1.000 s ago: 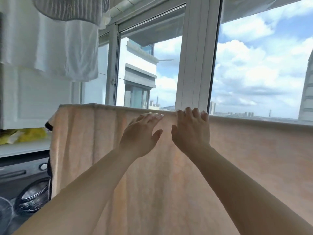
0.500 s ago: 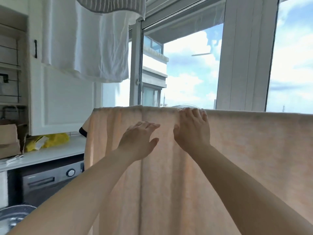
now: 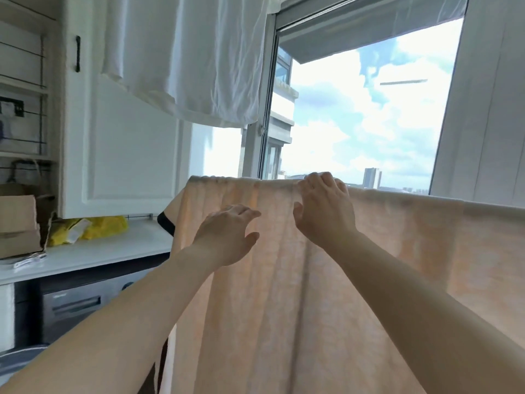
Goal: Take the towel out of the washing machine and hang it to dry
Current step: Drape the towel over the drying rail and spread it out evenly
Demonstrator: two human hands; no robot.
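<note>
One peach-coloured terry towel (image 3: pixel 326 280) hangs over a rail. Two bare hands are raised before it — the left hand (image 3: pixel 224 237) and the right hand (image 3: pixel 324 211). One white cloth garment (image 3: pixel 187 58) hangs above. One crumpled yellow plastic bag (image 3: pixel 93 228) and one brown cardboard box (image 3: pixel 20 223) sit on one white countertop (image 3: pixel 93 251) — under one white cabinet door (image 3: pixel 125 137).

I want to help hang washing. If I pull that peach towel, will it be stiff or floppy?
Probably floppy: the peach towel hangs in soft folds. It may slide, since it looks only draped over its support, where the right hand curls over its top edge. Possibly heavy if damp, though wetness can't be seen.
</note>
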